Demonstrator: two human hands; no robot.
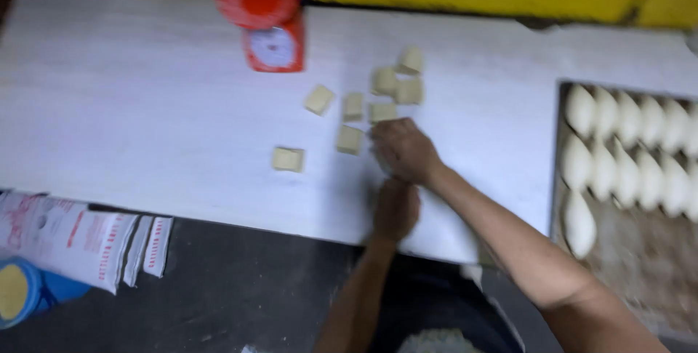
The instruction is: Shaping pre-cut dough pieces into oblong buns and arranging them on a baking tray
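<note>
Near the middle of the white tabletop [145, 106], toward its near edge, we are pressing our right hand [404, 151] down with its fingers curled over something pale; the blur is keeping us from telling whether a dough piece is sitting under the palm. Just below it, at the near edge, our left hand [395, 210] is resting closed and knuckles-up, and we cannot tell whether it is holding anything. Just beyond the right hand, the cut dough squares [382, 98] are lying scattered in a loose cluster, the closest one [383, 111] touching the fingertips, one stray square [288, 159] lying apart to the left. Farther back, at the far edge, a red kitchen scale [267, 26] is standing. Off the right end, a tray [640, 266] is holding rows of shaped white dough ovals [625, 142]. Below the near left corner, printed sacks [80, 237] are lying beside a blue tub [22, 291]
</note>
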